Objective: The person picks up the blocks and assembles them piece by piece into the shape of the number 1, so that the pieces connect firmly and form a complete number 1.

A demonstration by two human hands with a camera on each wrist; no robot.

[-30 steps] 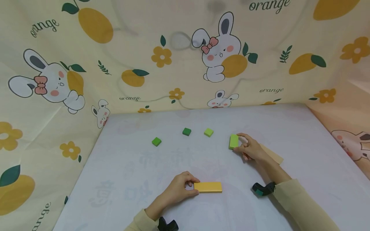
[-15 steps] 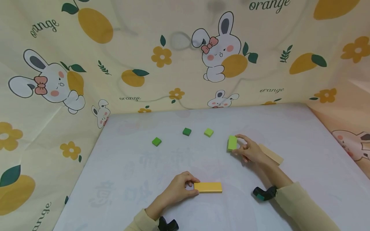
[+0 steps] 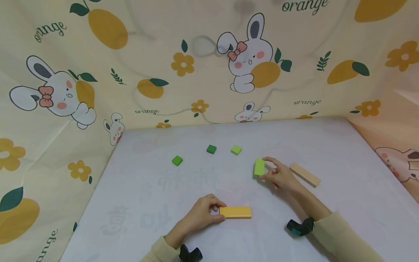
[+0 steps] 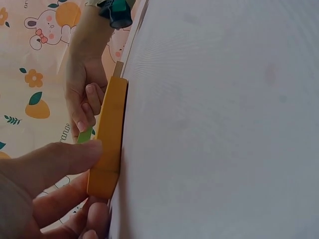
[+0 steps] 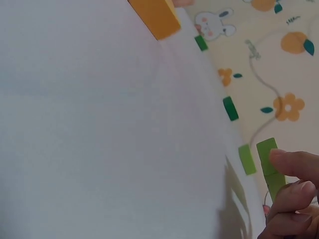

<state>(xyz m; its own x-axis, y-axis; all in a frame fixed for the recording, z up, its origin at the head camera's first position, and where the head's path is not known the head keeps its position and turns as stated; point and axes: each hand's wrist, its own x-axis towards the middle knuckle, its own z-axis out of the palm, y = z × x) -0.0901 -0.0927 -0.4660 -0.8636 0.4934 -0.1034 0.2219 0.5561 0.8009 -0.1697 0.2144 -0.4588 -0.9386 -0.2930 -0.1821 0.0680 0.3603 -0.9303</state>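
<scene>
A long yellow block (image 3: 235,212) lies flat near the front of the white table. My left hand (image 3: 202,215) pinches its left end between thumb and fingers; the left wrist view shows the thumb pressed on the yellow block's side. Farther back and to the right, my right hand (image 3: 282,177) holds a light green rectangular block (image 3: 259,167) by its two ends, fingers at the far end and thumb at the near one. The right wrist view shows a thin line across this light green block (image 5: 267,155).
Behind the hands lie three small green squares: a mid-green one (image 3: 177,160) at left, a dark green one (image 3: 211,149), and a light green one (image 3: 236,150). A plain wooden strip (image 3: 306,175) rests right of my right hand. A printed cloth (image 3: 203,72) backs the table (image 3: 147,211).
My right hand has brought the light green block a little toward the front and left, uncovering more of the wooden strip. My left hand and the yellow block stay put.
</scene>
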